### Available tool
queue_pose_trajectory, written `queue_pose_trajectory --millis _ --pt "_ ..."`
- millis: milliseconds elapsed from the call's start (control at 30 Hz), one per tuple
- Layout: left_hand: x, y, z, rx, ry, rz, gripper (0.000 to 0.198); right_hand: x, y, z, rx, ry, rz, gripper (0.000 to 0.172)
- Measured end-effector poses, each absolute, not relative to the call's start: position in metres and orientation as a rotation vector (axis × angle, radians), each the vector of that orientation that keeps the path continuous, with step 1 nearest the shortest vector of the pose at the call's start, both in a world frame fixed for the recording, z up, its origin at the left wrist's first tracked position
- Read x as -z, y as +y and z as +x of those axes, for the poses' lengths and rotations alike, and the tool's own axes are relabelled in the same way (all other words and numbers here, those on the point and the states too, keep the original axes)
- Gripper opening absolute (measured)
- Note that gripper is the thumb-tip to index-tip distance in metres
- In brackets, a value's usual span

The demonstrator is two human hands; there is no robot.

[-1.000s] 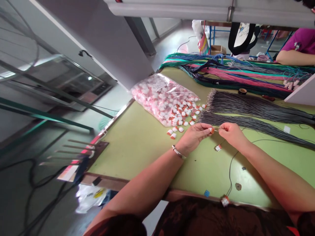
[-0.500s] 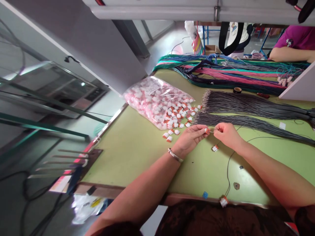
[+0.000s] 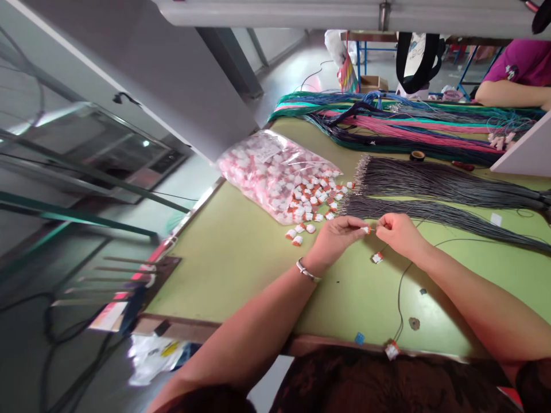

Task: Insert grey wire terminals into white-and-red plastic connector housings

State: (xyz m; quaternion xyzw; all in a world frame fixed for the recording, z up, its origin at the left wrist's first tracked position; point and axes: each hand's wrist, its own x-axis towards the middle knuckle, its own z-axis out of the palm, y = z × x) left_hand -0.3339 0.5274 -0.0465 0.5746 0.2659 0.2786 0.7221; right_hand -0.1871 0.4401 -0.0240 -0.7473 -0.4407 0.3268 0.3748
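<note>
Between thumb and fingers, my left hand (image 3: 338, 236) pinches a small white-and-orange connector (image 3: 365, 229). My right hand (image 3: 398, 232) is closed beside it on a thin wire (image 3: 373, 230), whose end points at the connector. Below my hands another connector (image 3: 377, 258) lies on the green tabletop (image 3: 241, 258). One more connector (image 3: 392, 349), with grey wire attached, rests at the front edge. Left of my hands, loose connectors (image 3: 316, 201) spill from a clear plastic bag (image 3: 262, 166). Bundles of grey wires (image 3: 430, 180) with bare metal tips lie beyond my right hand.
Teal, pink and blue wire bundles (image 3: 408, 123) cross the back of the table. A roll of black tape (image 3: 417, 156) sits before them. A metal prong rack (image 3: 159, 269) is on the left edge. At the back right is another person's arm (image 3: 512, 93).
The connector in my left hand has turned slightly, showing more of its white side. Both hands stay close together, and the whole view has shifted a little.
</note>
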Motion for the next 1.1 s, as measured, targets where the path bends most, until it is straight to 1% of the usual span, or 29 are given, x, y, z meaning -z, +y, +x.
queue_pose_trajectory --millis 100,333,633,767,1000,1100 --pt "0.046 0.526 -0.333 -0.628 0.592 1.322 0.017 0.028 0.441 -0.186 -0.921 -1.121 -1.827 0.012" --pt "0.052 0.525 -0.331 -0.563 0.560 0.977 0.026 0.032 0.439 -0.189 -0.910 -1.090 -1.718 0.015" --pt "0.050 0.525 -0.332 -0.570 0.563 0.903 0.026 0.034 0.438 -0.190 -0.647 -1.121 -1.742 0.008" --pt "0.055 0.525 -0.332 -0.592 0.562 0.958 0.026 0.037 0.438 -0.190 -0.574 -1.201 -1.788 0.008" --pt "0.060 0.524 -0.329 -0.636 0.585 1.147 0.026 0.040 0.439 -0.192 -0.746 -1.082 -1.774 0.012" --pt "0.063 0.521 -0.328 -0.636 0.584 1.155 0.027 0.042 0.439 -0.195 -0.752 -1.077 -1.761 0.013"
